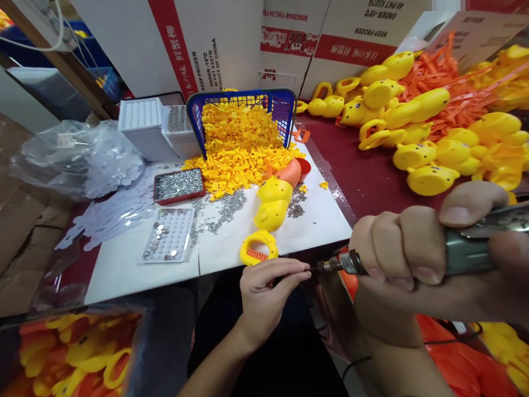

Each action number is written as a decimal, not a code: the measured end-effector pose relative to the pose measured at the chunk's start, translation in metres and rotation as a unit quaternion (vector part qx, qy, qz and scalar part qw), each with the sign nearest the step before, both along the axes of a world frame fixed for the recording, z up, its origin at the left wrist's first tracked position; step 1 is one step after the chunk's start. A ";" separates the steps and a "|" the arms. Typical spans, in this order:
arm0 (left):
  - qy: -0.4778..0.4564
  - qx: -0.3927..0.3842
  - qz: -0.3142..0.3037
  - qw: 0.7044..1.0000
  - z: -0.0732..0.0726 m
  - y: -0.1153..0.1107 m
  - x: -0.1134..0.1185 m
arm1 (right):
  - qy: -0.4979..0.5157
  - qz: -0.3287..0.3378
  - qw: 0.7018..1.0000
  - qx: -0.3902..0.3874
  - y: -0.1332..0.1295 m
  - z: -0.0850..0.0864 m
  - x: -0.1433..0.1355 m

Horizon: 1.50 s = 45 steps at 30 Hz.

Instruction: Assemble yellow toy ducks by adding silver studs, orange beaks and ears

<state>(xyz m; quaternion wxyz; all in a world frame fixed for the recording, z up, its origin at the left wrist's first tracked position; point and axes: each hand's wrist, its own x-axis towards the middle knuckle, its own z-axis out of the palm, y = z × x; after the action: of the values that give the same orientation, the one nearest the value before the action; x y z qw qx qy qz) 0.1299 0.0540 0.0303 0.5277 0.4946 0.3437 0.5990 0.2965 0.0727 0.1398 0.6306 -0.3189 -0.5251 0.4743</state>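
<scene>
My right hand (400, 248) is wrapped round a grey-green electric screwdriver (467, 248) that points left. Its thin bit reaches the fingertips of my left hand (268, 292), which are pinched together at the bit's tip; anything tiny between them is hidden. Just above my left hand a yellow ring handle (259, 246) with an orange ribbed part inside lies at the table's front edge. Beyond it lies a yellow duck-shaped toy (273, 204) with an orange part (290, 172) at its far end.
A blue basket (289, 113) spills small yellow parts (235, 165). Left of it are a red tray of screws (179, 185), a white tray with round cells (167, 236) and a plastic bag (70, 160). Yellow toys (430, 179) lie at right, a box of parts (78, 353) at lower left.
</scene>
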 end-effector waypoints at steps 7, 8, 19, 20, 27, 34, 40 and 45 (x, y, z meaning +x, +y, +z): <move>-0.010 0.010 -0.013 1.000 -0.003 0.001 -0.001 | 0.012 -0.014 0.999 0.032 -0.006 -0.004 -0.002; -0.016 0.001 -0.016 1.000 -0.003 0.001 -0.001 | 0.014 -0.013 0.999 0.031 -0.005 -0.004 -0.003; -0.183 -0.252 -0.087 0.946 -0.007 -0.009 0.017 | 0.059 -0.041 0.997 0.030 -0.003 -0.006 -0.015; -0.176 -0.248 -0.089 0.948 -0.008 -0.011 0.017 | 0.063 -0.046 0.996 0.033 -0.004 -0.007 -0.016; 0.257 0.159 0.130 0.944 -0.010 0.013 -0.016 | 0.070 -0.093 0.992 0.057 -0.004 -0.005 -0.006; 0.496 0.030 0.004 0.868 -0.015 0.064 -0.021 | 0.071 -0.140 0.985 0.064 0.001 -0.004 0.001; 0.486 -0.034 -0.022 0.873 -0.014 0.071 -0.015 | 0.114 -0.182 0.975 0.056 0.010 -0.004 -0.009; 0.500 -0.039 -0.045 0.864 -0.016 0.075 -0.019 | 0.111 -0.167 0.977 0.067 0.015 -0.007 -0.008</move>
<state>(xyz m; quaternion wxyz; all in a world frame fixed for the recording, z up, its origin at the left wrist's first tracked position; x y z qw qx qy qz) 0.1106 0.1288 0.0141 0.3305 0.7216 0.5619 0.2331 0.2885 0.0882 0.1327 0.7750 -0.3051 -0.4217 0.3583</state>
